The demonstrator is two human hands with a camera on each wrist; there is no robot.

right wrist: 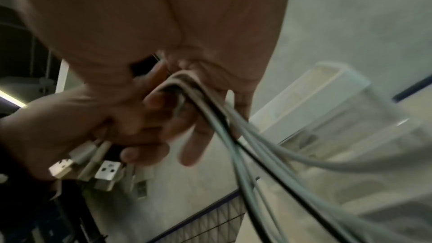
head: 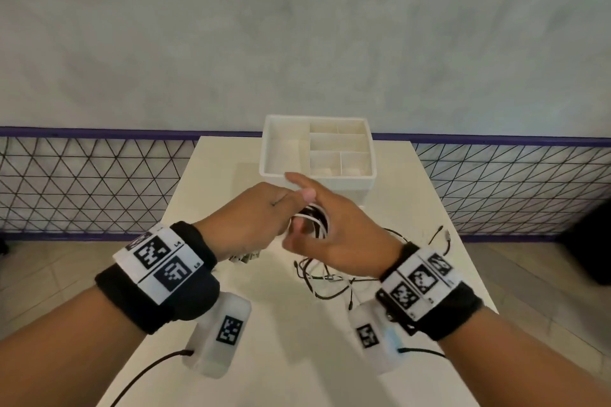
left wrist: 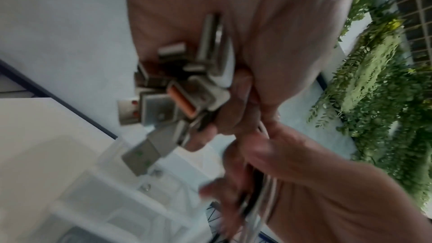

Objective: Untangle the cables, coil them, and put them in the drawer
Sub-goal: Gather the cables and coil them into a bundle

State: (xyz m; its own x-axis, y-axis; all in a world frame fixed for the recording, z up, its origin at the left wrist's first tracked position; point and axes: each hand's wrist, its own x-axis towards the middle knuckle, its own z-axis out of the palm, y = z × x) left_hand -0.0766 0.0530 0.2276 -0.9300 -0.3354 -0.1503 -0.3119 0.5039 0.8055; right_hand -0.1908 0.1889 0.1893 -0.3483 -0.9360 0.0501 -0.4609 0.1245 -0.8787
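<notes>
Cables, white and black together, are bunched between the two hands just above the near half of the surface. Left hand is closed around the gathered plug ends; the left wrist view shows a cluster of USB connectors sticking out of that fist. Right hand meets it, thumb and forefinger extended, the other fingers hooked through several strands that bend over them and trail away, as the right wrist view shows. So the hands are together, both clamped on the same bundle.

Just beyond and to the right of the hands, loose black cable still sprawls in loops on the surface, its far ends reaching toward the right edge. Further back stands the white drawer, an open tray split into compartments; small pale items seem to lie in the front ones, too dim to identify.

Judging from this, the coiling step is in hand: plugs are lined up and the first turns are forming. Next, the trailing lengths would need winding round the right fingers without dragging tangles in from the loose loops, then carrying the coil to a compartment wide enough.
</notes>
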